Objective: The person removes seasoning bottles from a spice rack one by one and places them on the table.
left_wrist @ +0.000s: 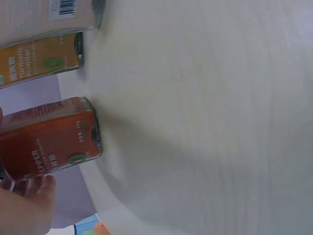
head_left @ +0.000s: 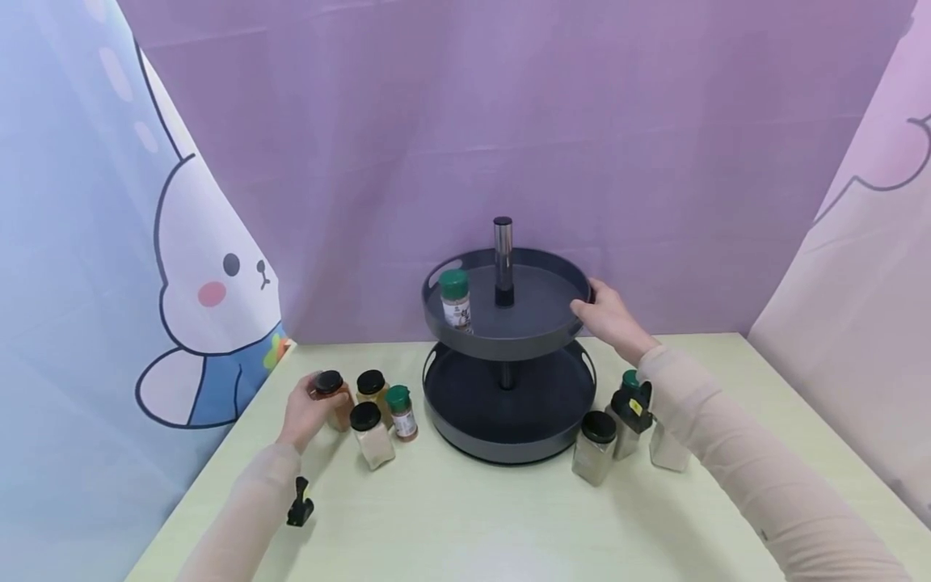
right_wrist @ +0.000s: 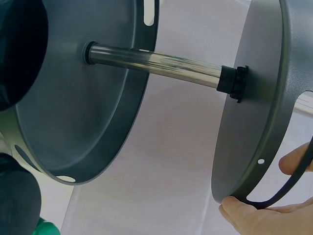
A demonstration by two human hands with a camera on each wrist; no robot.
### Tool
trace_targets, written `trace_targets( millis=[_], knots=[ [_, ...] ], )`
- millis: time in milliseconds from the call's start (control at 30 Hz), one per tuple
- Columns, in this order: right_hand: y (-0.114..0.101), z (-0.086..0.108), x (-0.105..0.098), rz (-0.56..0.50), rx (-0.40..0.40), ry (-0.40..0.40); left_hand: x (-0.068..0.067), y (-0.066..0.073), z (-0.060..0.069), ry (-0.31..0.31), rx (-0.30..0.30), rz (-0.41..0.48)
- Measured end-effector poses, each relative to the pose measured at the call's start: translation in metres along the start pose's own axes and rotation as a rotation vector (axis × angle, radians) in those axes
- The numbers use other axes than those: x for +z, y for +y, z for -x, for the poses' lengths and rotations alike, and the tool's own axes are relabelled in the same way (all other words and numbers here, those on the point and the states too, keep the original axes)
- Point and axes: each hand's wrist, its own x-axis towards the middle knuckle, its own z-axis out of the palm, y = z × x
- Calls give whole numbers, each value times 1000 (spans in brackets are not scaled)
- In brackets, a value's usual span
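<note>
At the left of the head view my left hand (head_left: 304, 414) grips a black-lidded jar of red pepper powder (head_left: 340, 414). Its fingers curl against the jar's side in the left wrist view. My right hand (head_left: 614, 319) holds the right rim of the upper tray (head_left: 502, 349) of a dark two-tier rack, thumb and fingers around the cut-out handle. A green-capped spice bottle (head_left: 456, 301) stands on that tray, left of the metal post (head_left: 503, 250). The lower tray (head_left: 509, 453) shows no jars on its visible floor.
Beside the left hand stand a turmeric jar (head_left: 372, 388), a pale powder jar (head_left: 372, 440) and a small green-capped bottle (head_left: 403, 416). Right of the rack are a black-lidded jar (head_left: 595, 453) and other jars, partly hidden by the right sleeve (head_left: 735, 453). A purple curtain (head_left: 436, 145) hangs behind.
</note>
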Motion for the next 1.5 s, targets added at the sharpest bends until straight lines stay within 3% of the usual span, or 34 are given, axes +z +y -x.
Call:
trace_targets(
  millis=[167, 467, 733, 833, 1167, 1500],
  knots=[
    [-1, 0, 0, 5, -2, -1, -6, 10, 3, 13, 54, 8],
    [-1, 1, 0, -4, 8, -13, -18, 39, 6, 42, 188, -166],
    [-1, 2, -1, 0, 8, -11, -21, 82, 9, 45, 313, -111],
    [0, 2, 0, 1, 10, -12, -21, 100, 13, 21, 336, -95],
    [0, 0, 1, -7, -3, -6, -20, 164, 30, -140, 385, -30],
    [1, 0, 1, -4, 0, 8, 0, 201, 46, -252, 443, 96]
  ],
)
